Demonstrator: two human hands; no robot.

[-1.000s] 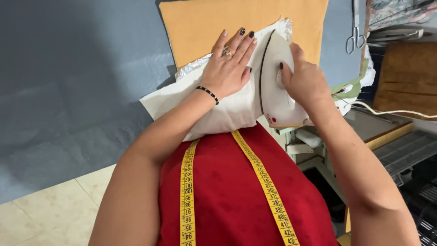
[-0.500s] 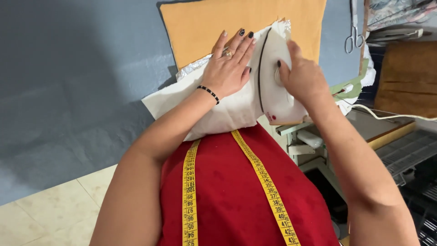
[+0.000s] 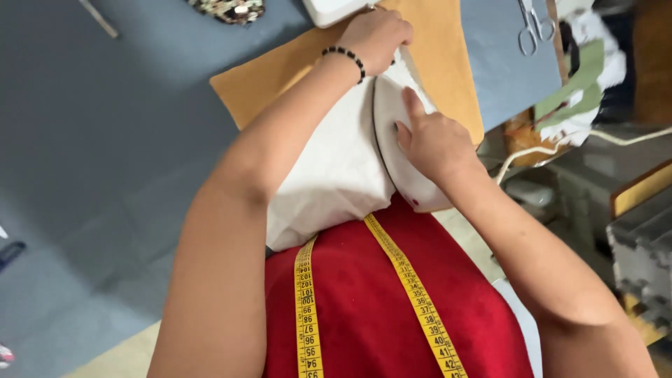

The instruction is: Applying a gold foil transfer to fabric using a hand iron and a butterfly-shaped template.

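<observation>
A white fabric (image 3: 329,168) lies over a tan cloth (image 3: 273,77) on the grey-blue table (image 3: 119,147). My right hand (image 3: 435,143) grips a white iron (image 3: 392,105) that rests on the fabric's right side, its tip pointing away from me. My left hand (image 3: 376,33), wearing a black bead bracelet (image 3: 343,56), reaches to the fabric's far end just past the iron's tip. Its fingers are curled down over the fabric edge. A yellow measuring tape (image 3: 306,301) hangs over my red top.
Scissors (image 3: 532,28) lie on the table's far right. A white object (image 3: 336,8) and a patterned item (image 3: 227,8) sit at the far edge. White and green fabric scraps (image 3: 588,77), a cord and grey machine parts (image 3: 637,259) crowd the right side.
My left hand has left its flat, spread pose on the fabric and moved farther away, fingers now curled. The view has leaned forward over the table. My right hand stays on the iron.
</observation>
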